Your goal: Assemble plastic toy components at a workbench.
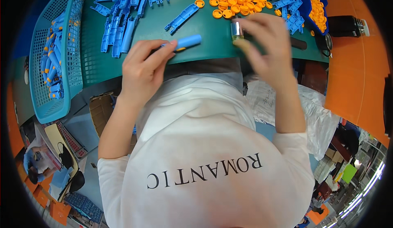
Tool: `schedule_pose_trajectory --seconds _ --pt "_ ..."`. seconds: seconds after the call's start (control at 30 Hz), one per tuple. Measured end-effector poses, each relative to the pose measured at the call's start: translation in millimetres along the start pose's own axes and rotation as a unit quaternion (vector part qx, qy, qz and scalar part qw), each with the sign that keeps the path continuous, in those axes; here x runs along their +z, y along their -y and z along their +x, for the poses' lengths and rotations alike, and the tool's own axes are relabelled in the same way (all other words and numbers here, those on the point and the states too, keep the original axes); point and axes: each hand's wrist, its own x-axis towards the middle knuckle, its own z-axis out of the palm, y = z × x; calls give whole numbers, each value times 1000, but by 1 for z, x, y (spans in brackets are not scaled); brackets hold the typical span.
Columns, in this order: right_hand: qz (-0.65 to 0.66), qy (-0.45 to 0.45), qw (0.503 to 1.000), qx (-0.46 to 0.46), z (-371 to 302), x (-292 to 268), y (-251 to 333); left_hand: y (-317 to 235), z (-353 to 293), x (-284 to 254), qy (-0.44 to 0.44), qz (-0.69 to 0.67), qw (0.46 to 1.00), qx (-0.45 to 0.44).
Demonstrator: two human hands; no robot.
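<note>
Well, blue tube in left hand.

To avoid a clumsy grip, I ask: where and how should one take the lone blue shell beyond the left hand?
Probably grip the blue shell midway, by both long edges, from above: it lies long and narrow on the table, an orange cap near its right end.

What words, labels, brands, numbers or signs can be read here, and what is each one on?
White shirt: one word in large black capitals, upside down in this view; clear enough to read, but I won't copy it out.
White plastic sheet: small dark marks, too small to read.
Blue tube in the left hand: no writing I can make out.
Silver cylinder at the right hand: no readable text.
</note>
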Motion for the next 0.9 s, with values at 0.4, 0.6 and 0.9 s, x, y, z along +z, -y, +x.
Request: schedule_pose_trajectory --seconds 0.4,0.6,0.9 --pt "74 34 994 70 -4 1 29 -10 2 0 16 -23 997 -74" --pt "101 76 984 128 5 0 47 -7 -3 -4 19 61 997 -45" --pt "99 96 984 115 13 26 70 -4 -12 3 -53 -61 985 -153"
